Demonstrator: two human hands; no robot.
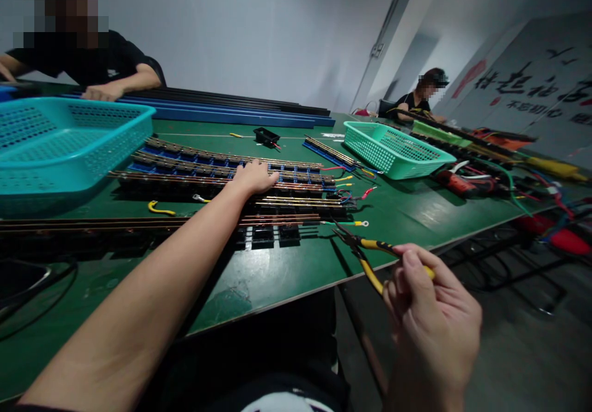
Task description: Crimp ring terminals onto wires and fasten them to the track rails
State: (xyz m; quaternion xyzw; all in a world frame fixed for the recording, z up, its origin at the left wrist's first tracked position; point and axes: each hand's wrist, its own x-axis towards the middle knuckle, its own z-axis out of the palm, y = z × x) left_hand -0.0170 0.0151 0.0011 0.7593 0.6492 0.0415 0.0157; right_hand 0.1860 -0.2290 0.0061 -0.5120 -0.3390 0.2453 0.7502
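My right hand [428, 307] is closed round the yellow-and-black handles of a pair of pliers [363, 243]. The pliers' dark jaws point left, near a green wire with a ring terminal [363, 223] at the end of the nearest conductor rail [277, 219]. That rail has copper-coloured strips on black supports. My left hand [253, 177] lies palm down across a group of similar rails [198, 164] with blue and black bases, thumb spread to the right. Its fingertips are partly hidden. Short red, yellow and blue wires stick out from the rails' right ends.
A turquoise basket [78, 147] stands at left, a green basket [393, 153] at right. Behind lie long blue profiles [231, 113], a small black tray [267, 135] and a short rail [326, 152]. Two people [120, 60] sit across the table. The table's front edge [296, 295] runs below my hands.
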